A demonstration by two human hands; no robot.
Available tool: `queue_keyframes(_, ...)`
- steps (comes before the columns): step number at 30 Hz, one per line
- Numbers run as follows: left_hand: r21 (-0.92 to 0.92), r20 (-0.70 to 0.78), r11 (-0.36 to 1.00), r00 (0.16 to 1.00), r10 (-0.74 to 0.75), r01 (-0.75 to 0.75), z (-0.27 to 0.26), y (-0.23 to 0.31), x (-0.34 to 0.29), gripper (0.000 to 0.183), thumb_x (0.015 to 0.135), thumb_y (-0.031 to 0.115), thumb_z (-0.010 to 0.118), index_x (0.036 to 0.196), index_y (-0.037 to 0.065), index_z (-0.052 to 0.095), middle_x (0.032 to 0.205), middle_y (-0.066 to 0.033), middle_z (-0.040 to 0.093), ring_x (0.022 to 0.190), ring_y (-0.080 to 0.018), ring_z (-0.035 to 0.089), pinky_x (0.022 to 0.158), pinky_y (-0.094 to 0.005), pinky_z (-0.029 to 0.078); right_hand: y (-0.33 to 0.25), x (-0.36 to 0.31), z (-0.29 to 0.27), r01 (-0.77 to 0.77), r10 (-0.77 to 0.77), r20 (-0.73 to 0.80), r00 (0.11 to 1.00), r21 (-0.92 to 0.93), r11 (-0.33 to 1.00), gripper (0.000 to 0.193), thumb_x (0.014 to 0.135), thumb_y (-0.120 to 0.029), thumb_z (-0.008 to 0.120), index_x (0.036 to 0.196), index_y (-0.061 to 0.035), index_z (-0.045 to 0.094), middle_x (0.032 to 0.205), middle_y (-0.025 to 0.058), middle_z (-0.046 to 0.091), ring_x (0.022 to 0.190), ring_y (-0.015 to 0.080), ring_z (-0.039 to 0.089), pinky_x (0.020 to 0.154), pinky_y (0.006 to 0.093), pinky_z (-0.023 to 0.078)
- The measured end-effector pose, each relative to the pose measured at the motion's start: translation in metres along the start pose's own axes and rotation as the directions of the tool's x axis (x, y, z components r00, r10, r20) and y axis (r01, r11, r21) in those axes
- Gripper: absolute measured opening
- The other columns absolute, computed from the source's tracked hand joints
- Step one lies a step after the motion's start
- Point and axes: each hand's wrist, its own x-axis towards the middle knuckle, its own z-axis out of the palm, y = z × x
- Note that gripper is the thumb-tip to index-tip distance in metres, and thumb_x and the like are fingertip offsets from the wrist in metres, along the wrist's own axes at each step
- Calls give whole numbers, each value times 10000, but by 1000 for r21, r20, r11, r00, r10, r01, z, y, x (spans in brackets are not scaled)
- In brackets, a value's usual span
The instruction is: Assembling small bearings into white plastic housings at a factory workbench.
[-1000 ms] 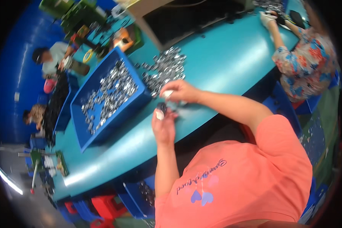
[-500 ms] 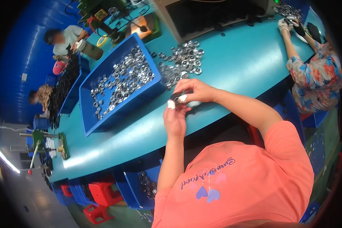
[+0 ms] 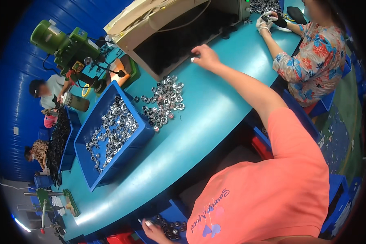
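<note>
2 hands are far apart. The right hand [image 3: 205, 57] is stretched out across the teal worktop [image 3: 215, 110] to the front edge of a dark conveyor tray [image 3: 179, 42], with its fingers bent and their tips resting on that edge; I cannot tell whether they pinch anything. The left hand [image 3: 152, 229] is low, below the worktop's near edge, with its fingers curled at the rim of a blue bin of dark round parts [image 3: 171, 225]; whether it is holding 1 of them I cannot tell.

Between the 2 hands, a loose pile of shiny metal rings [image 3: 164, 99] lies on the worktop, just beside a blue tray [image 3: 140, 138] that holds many more of the same rings. The tray sits at an angle, its near corner close to the worktop's edge. Behind it stands a green bench drill [image 3: 67, 46].

At the far right, another person in a flowered shirt [image 3: 317, 57] has both gloved hands [image 3: 266, 22] up on the worktop beside a further heap of metal parts [image 3: 264, 6]. 2 more people sit on the far left, along a dark strip of parts [image 3: 57, 140].
</note>
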Motion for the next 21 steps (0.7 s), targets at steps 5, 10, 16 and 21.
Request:
queue_keyframes(5,40,-57,998,997,56,-54,-17,32,0,360,973,158,556,1277,-16,640,673,-77,548,573,-148,502,551,-326,434,16,16,25,-159,135,-105,985,-264,951,575,785,-364,818,1284,-144,635,1230,104,616,1214,313,554,1036,441,467)
queue_keyframes(10,-193,140,951,952,271,-243,40,133,36,371,986,139,556,1320,-17,599,784,-87,586,661,-148,544,619,-316,472,18,12,20,13,-32,-110,993,-170,985,508,773,-348,814,1197,-113,665,1134,95,646,1134,297,590,981,429,491)
queue_keyframes(16,-724,473,688,699,537,-38,150,276,54,395,1000,117,556,1371,-17,551,918,-99,633,766,-147,593,700,-303,518,-76,-80,-17,339,-361,32,932,278,899,439,745,-253,815,1131,-97,676,976,59,656,929,216,631,831,353,520)
queue_keyframes(21,-768,621,278,564,544,577,198,338,68,539,1069,337,499,1499,27,405,1198,-168,641,989,-220,642,826,-388,577,-140,-149,-32,327,-498,223,838,524,786,436,755,-222,812,1154,-102,685,977,63,667,910,208,638,802,339,521)
